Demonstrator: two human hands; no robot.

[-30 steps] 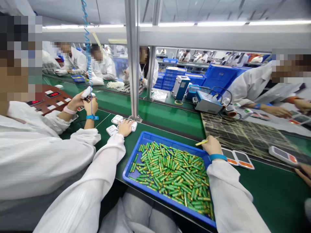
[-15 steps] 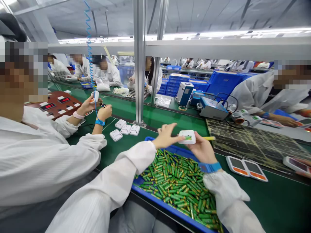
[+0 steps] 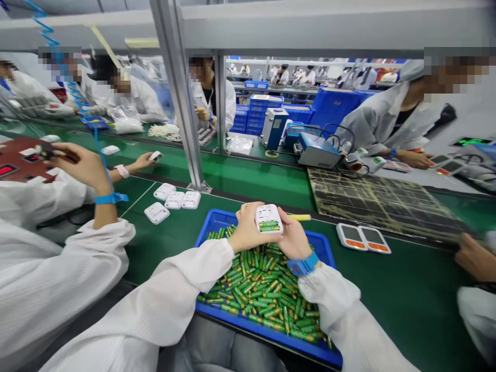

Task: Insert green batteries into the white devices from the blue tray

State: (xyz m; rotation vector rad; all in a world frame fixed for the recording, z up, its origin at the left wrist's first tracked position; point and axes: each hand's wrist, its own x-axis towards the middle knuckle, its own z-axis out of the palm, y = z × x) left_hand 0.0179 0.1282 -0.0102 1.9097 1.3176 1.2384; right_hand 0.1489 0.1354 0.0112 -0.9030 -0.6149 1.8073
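While your two hands met over the blue tray [image 3: 211, 223], they held one white device [image 3: 268, 218] back-up between them: your left hand [image 3: 245, 232] cupped its left edge and your right hand [image 3: 291, 241] its right, fingers closed round the casing. One green battery lay in its open compartment. It looked light and rigid, a smooth plastic shell likely to slip, so the long side edges seemed the safest hold, clear of the compartment. Below it, the loose green batteries [image 3: 267, 289] were too many to count, small, hard and apt to roll. Beyond the tray a yellow stick [image 3: 299, 217] lay on the green tabletop [image 3: 406, 289]. To the left four more white devices [image 3: 173, 200] rested back-up, and to the right two face-up units [image 3: 363, 238] sat side by side. A co-worker's hand [image 3: 79, 164] hovered further left.
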